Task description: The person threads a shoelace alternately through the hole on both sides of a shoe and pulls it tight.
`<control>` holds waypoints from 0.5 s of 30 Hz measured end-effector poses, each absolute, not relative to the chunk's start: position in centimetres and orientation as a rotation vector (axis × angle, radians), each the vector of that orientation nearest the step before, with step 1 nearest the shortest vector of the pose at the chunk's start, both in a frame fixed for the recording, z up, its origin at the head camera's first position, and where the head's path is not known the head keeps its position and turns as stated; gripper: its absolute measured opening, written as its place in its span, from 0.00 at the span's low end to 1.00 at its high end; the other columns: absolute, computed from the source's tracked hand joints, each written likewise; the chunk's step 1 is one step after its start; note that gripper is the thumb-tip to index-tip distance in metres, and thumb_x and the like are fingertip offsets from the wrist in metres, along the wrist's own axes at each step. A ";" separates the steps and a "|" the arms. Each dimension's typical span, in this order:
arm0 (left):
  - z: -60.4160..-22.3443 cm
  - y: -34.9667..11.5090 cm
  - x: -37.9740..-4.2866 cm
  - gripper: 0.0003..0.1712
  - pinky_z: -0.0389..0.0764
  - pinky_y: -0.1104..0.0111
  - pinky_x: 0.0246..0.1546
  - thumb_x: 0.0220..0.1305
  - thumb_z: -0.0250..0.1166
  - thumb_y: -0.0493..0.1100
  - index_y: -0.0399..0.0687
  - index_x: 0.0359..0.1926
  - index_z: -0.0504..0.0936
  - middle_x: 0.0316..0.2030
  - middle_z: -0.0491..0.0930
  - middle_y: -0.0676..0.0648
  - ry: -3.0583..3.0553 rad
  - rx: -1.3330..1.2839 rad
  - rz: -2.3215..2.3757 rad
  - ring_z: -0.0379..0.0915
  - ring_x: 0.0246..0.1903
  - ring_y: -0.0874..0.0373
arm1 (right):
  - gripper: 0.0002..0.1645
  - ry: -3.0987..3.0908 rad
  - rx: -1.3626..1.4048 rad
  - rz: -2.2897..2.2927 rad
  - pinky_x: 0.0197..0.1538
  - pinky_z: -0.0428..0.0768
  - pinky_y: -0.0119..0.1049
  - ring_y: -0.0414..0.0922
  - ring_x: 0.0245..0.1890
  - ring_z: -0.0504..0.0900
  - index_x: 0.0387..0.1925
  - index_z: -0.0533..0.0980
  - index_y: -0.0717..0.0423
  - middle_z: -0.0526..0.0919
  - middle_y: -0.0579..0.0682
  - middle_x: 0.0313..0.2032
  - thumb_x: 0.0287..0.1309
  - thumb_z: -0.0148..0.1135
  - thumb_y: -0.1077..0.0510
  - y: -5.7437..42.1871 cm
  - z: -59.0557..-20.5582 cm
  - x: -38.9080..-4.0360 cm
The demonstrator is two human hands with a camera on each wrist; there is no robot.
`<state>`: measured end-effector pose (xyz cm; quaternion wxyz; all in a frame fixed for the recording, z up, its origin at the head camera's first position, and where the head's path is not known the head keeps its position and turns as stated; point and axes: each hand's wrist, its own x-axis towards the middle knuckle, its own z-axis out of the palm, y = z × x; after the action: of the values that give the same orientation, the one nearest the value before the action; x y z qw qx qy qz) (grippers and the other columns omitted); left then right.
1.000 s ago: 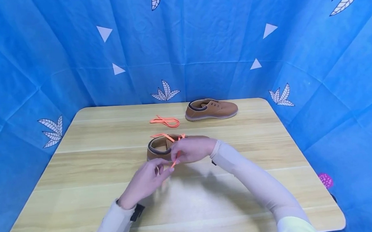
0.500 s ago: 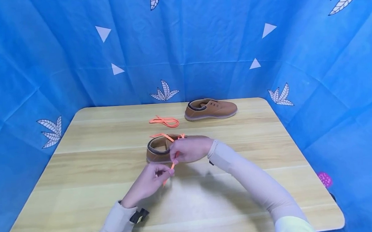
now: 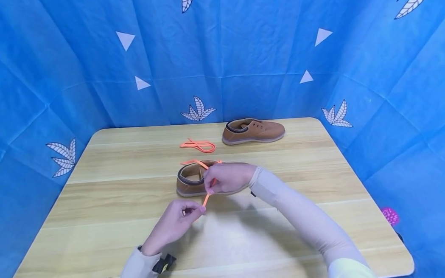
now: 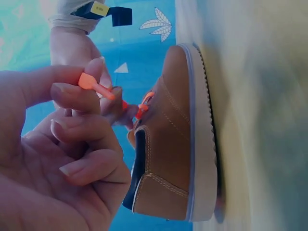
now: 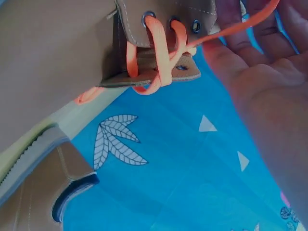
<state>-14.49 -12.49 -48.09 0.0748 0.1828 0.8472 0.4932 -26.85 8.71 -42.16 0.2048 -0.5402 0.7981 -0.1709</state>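
"Listing hands 1st: L hand [image 3: 173, 225]?"
"Pinching orange lace [image 3: 206, 200], straight betw. hands; R hand [image 3: 229, 177] pinches same, closer to brown shoe [image 3: 191, 188]."
"Shoe loc.?"
"Qty 1, part-laced, upright on table [image 3: 104, 205], 1 o'clock from L hand. Loose orange lace [image 3: 206, 151], folded, at shoe's 12; 2nd brown shoe [image 3: 254, 133] betw. its 1 & 2."

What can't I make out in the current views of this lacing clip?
- Head view: most of the near shoe's lacing, hidden behind the right hand.
- Head view: the part of the orange lace inside the left hand's grip, covered by fingers.
- Right wrist view: the far shoe's toe, cut off by the picture edge.
- Left wrist view: print on the yellow label, too small and blurred to read.
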 end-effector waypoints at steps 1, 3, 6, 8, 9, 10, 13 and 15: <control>-48.0 -12.5 -14.5 0.12 0.68 0.75 0.21 0.72 0.65 0.43 0.39 0.41 0.90 0.27 0.85 0.41 2.543 0.551 1.479 0.64 0.19 0.71 | 0.05 2.201 -1.513 -0.501 0.54 0.80 0.27 0.34 0.41 0.81 0.38 0.87 0.47 0.85 0.39 0.37 0.68 0.67 0.58 8.7 -42.1 -26.8; -47.9 -12.4 -14.6 0.13 0.69 0.75 0.22 0.72 0.65 0.44 0.39 0.41 0.90 0.28 0.85 0.41 2.541 0.568 1.473 0.65 0.19 0.70 | 0.06 2.120 -1.522 -0.550 0.56 0.80 0.27 0.32 0.44 0.82 0.42 0.87 0.47 0.86 0.38 0.41 0.69 0.66 0.57 8.5 -42.0 -26.6; -47.6 -12.4 -14.6 0.13 0.68 0.75 0.22 0.72 0.65 0.45 0.40 0.42 0.90 0.29 0.86 0.41 2.536 0.579 1.462 0.65 0.20 0.70 | 0.08 2.000 -1.533 -0.580 0.56 0.81 0.27 0.33 0.45 0.83 0.46 0.87 0.47 0.88 0.37 0.42 0.70 0.65 0.55 8.2 -41.8 -26.4; -47.5 -12.4 -14.6 0.13 0.67 0.75 0.22 0.72 0.64 0.45 0.40 0.42 0.90 0.28 0.85 0.41 2.542 0.585 1.456 0.64 0.20 0.70 | 0.07 1.969 -1.531 -0.577 0.53 0.81 0.26 0.34 0.42 0.84 0.43 0.88 0.45 0.89 0.36 0.39 0.70 0.65 0.55 8.1 -41.8 -26.4; -47.4 -12.4 -14.6 0.12 0.67 0.75 0.22 0.72 0.64 0.44 0.40 0.42 0.90 0.28 0.85 0.41 2.541 0.583 1.457 0.63 0.20 0.70 | 0.07 1.978 -1.534 -0.568 0.51 0.82 0.26 0.35 0.40 0.84 0.41 0.88 0.45 0.89 0.37 0.37 0.70 0.65 0.55 8.1 -41.8 -26.4; -47.4 -12.4 -14.6 0.12 0.67 0.75 0.22 0.72 0.64 0.43 0.40 0.42 0.90 0.29 0.85 0.41 2.538 0.578 1.461 0.63 0.20 0.70 | 0.06 2.005 -1.535 -0.554 0.49 0.82 0.26 0.35 0.37 0.83 0.39 0.88 0.44 0.88 0.37 0.35 0.69 0.66 0.55 8.2 -41.8 -26.4; -47.4 -12.4 -14.6 0.12 0.65 0.76 0.21 0.73 0.64 0.43 0.40 0.43 0.90 0.29 0.85 0.41 2.535 0.548 1.462 0.62 0.19 0.70 | 0.05 2.089 -1.519 -0.537 0.46 0.81 0.26 0.35 0.34 0.81 0.36 0.88 0.45 0.88 0.40 0.33 0.68 0.67 0.56 8.6 -41.7 -26.6; -47.5 -12.4 -14.7 0.12 0.64 0.76 0.20 0.72 0.64 0.43 0.41 0.42 0.90 0.28 0.84 0.41 2.538 0.539 1.462 0.61 0.18 0.70 | 0.05 2.122 -1.505 -0.547 0.46 0.80 0.27 0.33 0.33 0.79 0.36 0.88 0.47 0.88 0.43 0.32 0.68 0.68 0.57 8.9 -41.7 -26.8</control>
<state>-14.70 -12.44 -47.48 0.0818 0.1804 0.8493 0.4894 -26.84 8.85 -41.68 0.2392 -0.5498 0.7750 -0.1997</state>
